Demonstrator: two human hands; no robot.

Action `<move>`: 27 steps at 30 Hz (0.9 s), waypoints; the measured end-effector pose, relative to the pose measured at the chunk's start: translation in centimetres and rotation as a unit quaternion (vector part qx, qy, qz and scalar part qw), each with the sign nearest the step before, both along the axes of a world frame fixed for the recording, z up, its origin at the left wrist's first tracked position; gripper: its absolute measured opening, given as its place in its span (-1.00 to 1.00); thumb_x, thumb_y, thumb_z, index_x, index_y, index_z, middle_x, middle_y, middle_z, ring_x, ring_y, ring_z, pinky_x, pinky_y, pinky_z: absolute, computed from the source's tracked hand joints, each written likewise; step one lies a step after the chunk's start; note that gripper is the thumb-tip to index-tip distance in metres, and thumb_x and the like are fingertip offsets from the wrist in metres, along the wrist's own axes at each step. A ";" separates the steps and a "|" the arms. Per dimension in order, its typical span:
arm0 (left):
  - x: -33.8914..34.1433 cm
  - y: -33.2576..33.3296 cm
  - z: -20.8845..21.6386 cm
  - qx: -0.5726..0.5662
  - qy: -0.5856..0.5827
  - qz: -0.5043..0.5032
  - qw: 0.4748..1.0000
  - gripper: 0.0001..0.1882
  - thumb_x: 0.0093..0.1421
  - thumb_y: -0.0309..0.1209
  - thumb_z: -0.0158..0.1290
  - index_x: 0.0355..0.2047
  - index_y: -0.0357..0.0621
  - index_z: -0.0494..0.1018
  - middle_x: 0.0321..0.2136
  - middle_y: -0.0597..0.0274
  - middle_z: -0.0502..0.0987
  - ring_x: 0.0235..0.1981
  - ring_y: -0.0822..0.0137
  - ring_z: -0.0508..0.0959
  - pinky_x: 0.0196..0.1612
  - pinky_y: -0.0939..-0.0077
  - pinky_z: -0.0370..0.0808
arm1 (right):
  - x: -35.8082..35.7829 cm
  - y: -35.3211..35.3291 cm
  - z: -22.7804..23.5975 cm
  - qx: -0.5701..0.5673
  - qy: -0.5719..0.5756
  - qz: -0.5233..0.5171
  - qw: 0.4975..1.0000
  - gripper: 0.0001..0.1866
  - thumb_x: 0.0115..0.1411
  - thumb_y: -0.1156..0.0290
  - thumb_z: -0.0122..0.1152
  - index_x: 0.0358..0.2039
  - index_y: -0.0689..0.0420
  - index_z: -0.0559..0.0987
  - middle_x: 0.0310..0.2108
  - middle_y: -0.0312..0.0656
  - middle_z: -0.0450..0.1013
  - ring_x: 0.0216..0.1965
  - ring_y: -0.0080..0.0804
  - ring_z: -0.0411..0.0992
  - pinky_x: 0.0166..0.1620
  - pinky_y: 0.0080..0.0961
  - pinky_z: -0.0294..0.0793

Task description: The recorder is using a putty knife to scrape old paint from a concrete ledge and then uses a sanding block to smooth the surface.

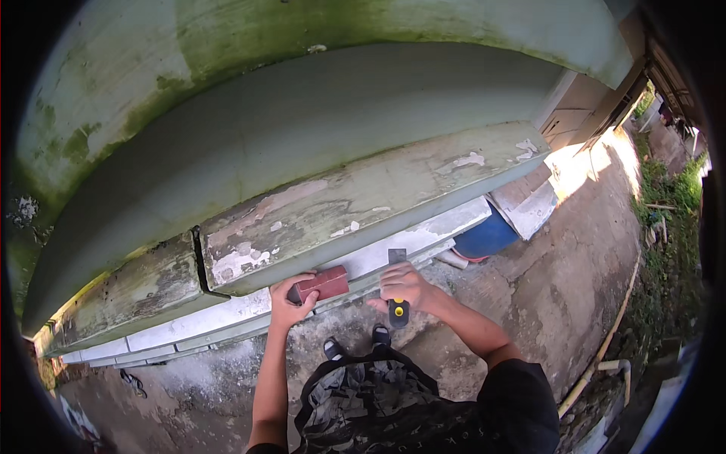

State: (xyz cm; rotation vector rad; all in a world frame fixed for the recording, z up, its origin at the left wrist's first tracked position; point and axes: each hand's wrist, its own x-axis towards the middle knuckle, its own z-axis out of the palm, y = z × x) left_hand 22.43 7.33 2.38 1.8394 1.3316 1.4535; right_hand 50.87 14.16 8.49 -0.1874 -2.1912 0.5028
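My left hand (284,301) is closed round a reddish-brown piece of sandpaper (330,283), which looks wrapped or folded into a block. It is held by the front edge of the weathered green ledge (333,208). To its right, my right hand (404,286) makes a fist round a putty knife (397,256). The knife's flat grey blade points away from me, and its dark handle with a yellow spot sticks out below the fist. Pale patches of bare or flaked paint mark the ledge top. A white strip (378,256) runs below the ledge, behind both hands.
A curved, mossy green wall (249,41) overhangs the ledge. A dark gap (200,261) splits the ledge at left. Under its right end sit a blue round object (484,233) and pale boards (529,208). A pole (605,344) lies at right, beside plants (673,227).
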 end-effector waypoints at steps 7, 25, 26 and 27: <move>-0.7 0.0 -1.7 -0.004 0.043 0.041 0.998 -0.66 -0.04 -0.34 0.29 -0.25 -0.23 0.59 -0.22 0.02 0.67 -0.17 0.12 0.66 -0.01 0.33 0.51 | -0.1 1.4 1.3 0.058 0.012 0.063 0.996 -0.54 0.03 0.56 0.41 -0.75 0.10 0.25 -0.79 -0.22 0.19 -0.75 -0.19 0.24 -0.62 -0.33 0.25; 0.3 -1.2 -4.5 -0.020 0.096 0.175 0.980 -0.42 -0.04 -0.10 0.29 -0.09 -0.25 0.58 -0.15 -0.09 0.61 -0.06 -0.11 0.53 0.12 0.14 0.36 | 5.4 5.2 -1.2 0.023 0.034 0.070 0.997 -0.53 -0.05 0.62 0.42 -0.74 0.09 0.22 -0.76 -0.22 0.21 -0.74 -0.23 0.26 -0.64 -0.34 0.22; 0.7 -1.5 -5.2 0.005 0.100 0.195 0.976 -0.39 -0.05 -0.06 0.30 -0.07 -0.24 0.57 -0.13 -0.08 0.61 -0.05 -0.12 0.51 0.13 0.13 0.34 | 5.8 5.7 -1.9 0.025 0.029 0.050 0.998 -0.53 -0.06 0.62 0.42 -0.75 0.09 0.22 -0.76 -0.22 0.21 -0.74 -0.23 0.26 -0.63 -0.35 0.23; 0.5 -1.4 -5.4 0.005 0.102 0.193 0.976 -0.39 -0.05 -0.06 0.30 -0.07 -0.24 0.57 -0.13 -0.08 0.61 -0.05 -0.12 0.51 0.13 0.13 0.34 | 6.3 6.3 -2.9 0.027 0.025 0.026 0.999 -0.53 -0.06 0.63 0.42 -0.75 0.08 0.22 -0.76 -0.23 0.21 -0.74 -0.23 0.26 -0.63 -0.36 0.23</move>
